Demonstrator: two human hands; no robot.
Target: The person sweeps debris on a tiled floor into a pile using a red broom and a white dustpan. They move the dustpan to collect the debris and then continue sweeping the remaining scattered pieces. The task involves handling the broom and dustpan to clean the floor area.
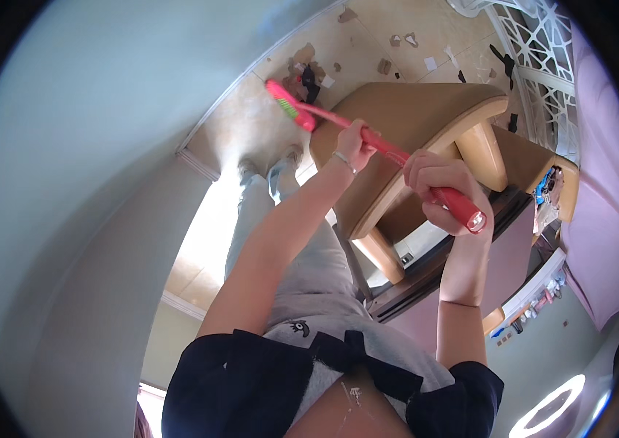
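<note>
A broom with a red handle (pixel 389 149) slants across the view, its pink head with green bristles (pixel 289 105) low by the tiled floor. Around the lower part of the handle is my left hand (pixel 356 143), a bracelet at its wrist. My right hand (pixel 441 189) grips the handle near its top end. Scattered paper scraps, brown bits and a dark cloth-like item (pixel 309 82) lie just beyond the broom head.
A brown padded chair (pixel 413 109) stands right of the broom, beside a dark-edged table (pixel 424 295). The wall (pixel 123 82) runs along the left. More scraps (pixel 431 63) and dark pieces lie near a white lattice panel (pixel 542 41).
</note>
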